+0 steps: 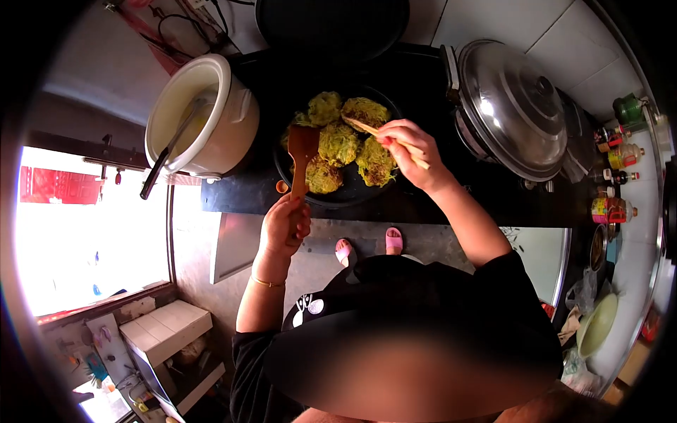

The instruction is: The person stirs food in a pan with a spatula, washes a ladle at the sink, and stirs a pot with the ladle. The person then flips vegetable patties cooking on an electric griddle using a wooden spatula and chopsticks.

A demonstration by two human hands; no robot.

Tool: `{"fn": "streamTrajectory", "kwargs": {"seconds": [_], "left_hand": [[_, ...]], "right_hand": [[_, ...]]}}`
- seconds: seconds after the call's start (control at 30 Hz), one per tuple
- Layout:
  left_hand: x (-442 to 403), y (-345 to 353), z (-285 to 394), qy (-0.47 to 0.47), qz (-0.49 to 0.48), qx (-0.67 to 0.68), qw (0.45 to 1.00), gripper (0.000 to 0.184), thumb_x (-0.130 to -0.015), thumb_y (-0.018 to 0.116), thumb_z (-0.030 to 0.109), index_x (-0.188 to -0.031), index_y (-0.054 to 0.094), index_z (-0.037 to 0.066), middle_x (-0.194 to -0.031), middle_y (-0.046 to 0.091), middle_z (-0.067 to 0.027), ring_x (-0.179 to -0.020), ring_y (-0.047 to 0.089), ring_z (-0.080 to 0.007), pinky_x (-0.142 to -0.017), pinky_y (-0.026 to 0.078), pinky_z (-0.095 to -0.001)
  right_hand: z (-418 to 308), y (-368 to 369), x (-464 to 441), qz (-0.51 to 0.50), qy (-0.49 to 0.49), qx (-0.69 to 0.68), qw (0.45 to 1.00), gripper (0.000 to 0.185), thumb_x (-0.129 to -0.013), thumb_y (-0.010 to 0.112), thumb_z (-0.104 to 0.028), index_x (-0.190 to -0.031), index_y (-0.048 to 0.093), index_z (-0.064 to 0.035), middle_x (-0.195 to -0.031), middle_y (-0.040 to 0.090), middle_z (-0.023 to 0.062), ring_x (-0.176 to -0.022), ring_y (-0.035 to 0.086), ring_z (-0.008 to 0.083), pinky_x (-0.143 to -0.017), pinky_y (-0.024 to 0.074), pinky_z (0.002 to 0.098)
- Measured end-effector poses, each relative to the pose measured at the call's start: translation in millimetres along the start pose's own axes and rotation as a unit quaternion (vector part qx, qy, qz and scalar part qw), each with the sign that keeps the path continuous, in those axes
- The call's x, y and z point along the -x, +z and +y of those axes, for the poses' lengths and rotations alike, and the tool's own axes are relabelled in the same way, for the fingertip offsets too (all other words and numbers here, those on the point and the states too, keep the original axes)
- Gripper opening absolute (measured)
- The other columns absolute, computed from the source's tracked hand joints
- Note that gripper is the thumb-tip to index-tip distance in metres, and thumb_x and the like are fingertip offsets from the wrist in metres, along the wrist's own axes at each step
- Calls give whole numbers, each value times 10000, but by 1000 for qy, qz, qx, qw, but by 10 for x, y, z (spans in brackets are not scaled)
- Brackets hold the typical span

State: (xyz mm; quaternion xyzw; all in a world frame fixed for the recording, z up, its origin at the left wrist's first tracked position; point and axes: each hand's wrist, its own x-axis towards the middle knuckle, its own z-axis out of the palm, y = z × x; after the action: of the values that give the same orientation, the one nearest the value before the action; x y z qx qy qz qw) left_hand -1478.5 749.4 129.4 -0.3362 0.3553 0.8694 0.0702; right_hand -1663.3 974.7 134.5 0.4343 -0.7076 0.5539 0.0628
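Several browned, shredded-vegetable pancakes [338, 145] lie in a round black pan [345, 199] on the dark counter. My left hand [285, 224] is closed around the handle of a brown wooden spatula [303, 144], whose blade is over the pan's left side, by the pancakes. In my right hand [410, 151] are light wooden chopsticks [368, 127], gripped between the fingers. Their tips reach the upper right pancake [367, 111]; whether they press into it I cannot tell.
A white pot [236, 130] with a ladle [169, 149] stands left of the pan. To the right is a large pan with a metal lid [511, 106]. A black round lid [331, 28] leans behind. Sauce bottles [620, 155] line the right wall.
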Motion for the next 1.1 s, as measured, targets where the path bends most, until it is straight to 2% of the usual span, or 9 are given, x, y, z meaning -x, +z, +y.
{"fn": "streamTrajectory", "kwargs": {"seconds": [0.13,0.4,0.57,0.67,0.77,0.87,1.03,1.1], "left_hand": [[-24,-79,-16,-7,-50,52,997,312,-908,429,145,-1201,487,54,-721,509,-45,-476,394,-65,-367,317,-146],[-1,-24,46,-13,-35,40,999,323,-911,425,143,-1213,482,47,-721,498,-40,-468,381,-58,-363,319,-148],[24,-10,77,-16,-39,40,998,320,-907,376,112,-1202,474,40,-727,478,-58,-454,395,-92,-376,316,-191],[47,27,94,-31,-48,46,997,311,-912,375,112,-1199,472,41,-723,478,-57,-457,391,-91,-373,306,-189],[40,73,105,-48,-53,30,997,297,-920,377,117,-1191,474,42,-718,482,-52,-461,387,-86,-370,300,-186],[-17,103,106,-68,-69,45,994,278,-929,380,124,-1176,478,40,-718,489,-49,-462,387,-80,-368,304,-181],[-218,157,147,-96,-111,88,985,249,-941,387,133,-1145,487,32,-723,493,-50,-466,389,-80,-370,320,-179],[-391,171,126,-122,-98,132,979,277,-950,381,144,-1158,474,-14,-726,494,-55,-458,383,-73,-356,330,-167]], "right_hand": [[82,217,-42,-72,-6,6,997,81,-843,534,10,-919,538,-18,-900,576,125,-795,599,291,-687,486,332],[40,170,-171,-53,-17,-9,998,94,-822,548,15,-906,551,-29,-885,585,120,-814,602,287,-704,486,328],[275,263,-285,-108,-35,-48,992,119,-828,523,35,-930,550,-20,-927,585,110,-827,597,272,-734,488,322],[358,265,-275,-108,-84,-14,990,171,-819,509,73,-957,571,-5,-954,591,107,-823,604,215,-722,503,288],[402,268,-244,-92,-67,-31,993,185,-826,507,72,-976,579,-8,-953,591,110,-821,604,213,-727,503,278],[362,287,-241,-63,-40,-51,996,138,-830,542,29,-948,560,-38,-922,593,118,-819,608,261,-715,501,314],[378,281,-307,-40,-30,-68,996,131,-834,549,19,-950,568,-38,-931,604,109,-824,616,243,-711,508,303],[379,277,-319,-39,-26,-63,997,127,-834,549,19,-946,572,-37,-933,607,108,-826,617,240,-713,509,303]]}}
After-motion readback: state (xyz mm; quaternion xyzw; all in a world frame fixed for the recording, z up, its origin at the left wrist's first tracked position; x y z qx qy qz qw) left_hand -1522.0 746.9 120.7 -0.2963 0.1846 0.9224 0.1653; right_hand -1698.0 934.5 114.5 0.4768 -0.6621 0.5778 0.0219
